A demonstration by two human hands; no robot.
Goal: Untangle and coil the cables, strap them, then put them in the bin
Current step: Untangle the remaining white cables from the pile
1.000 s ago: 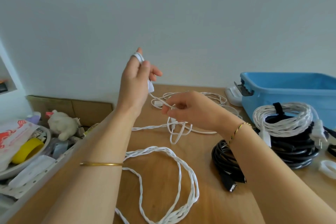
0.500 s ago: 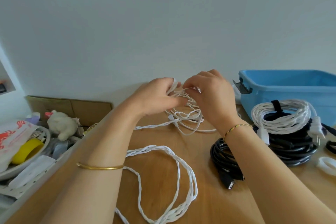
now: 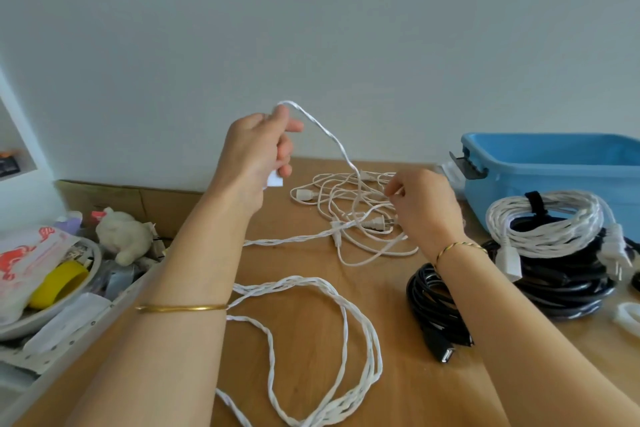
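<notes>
White twisted cable, black coil, blue bin, yellow ring, gold bangle.

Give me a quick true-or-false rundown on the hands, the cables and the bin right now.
1. The left hand grips a white twisted cable held up above the table. True.
2. The right hand lies flat and empty. False: it pinches a strand of the thin white tangle.
3. The strapped white coil is in the blue bin. False: it rests on a black cable bundle outside it.
4. A black coil lies beside the right forearm. True.
</notes>
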